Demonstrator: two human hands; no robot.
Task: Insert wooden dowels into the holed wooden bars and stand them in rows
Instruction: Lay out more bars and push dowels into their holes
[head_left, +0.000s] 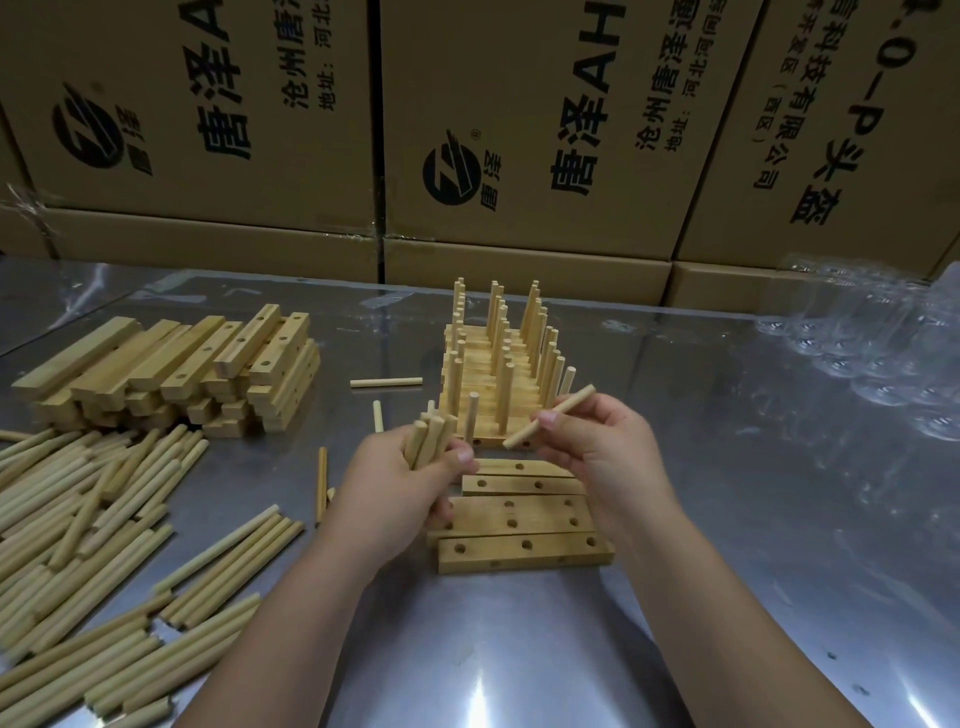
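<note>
The right hand (597, 447) pinches one pale, smooth dowel (549, 417), tilted. The left hand (400, 483) grips a bundle of dowels (428, 436) upright. Holed bars (519, 525) lie flat just below both.

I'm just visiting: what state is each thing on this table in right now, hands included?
Left hand: grips a bundle of dowels.
Right hand: pinches a single dowel, tilted.
Finished bars: standing in rows, dowels upright.
Front bar: partly filled, one dowel upright.
Empty bars: lying flat, holes unfilled.
Bar stack: piled, no dowels in.
Loose dowels: lying heaped.
</note>
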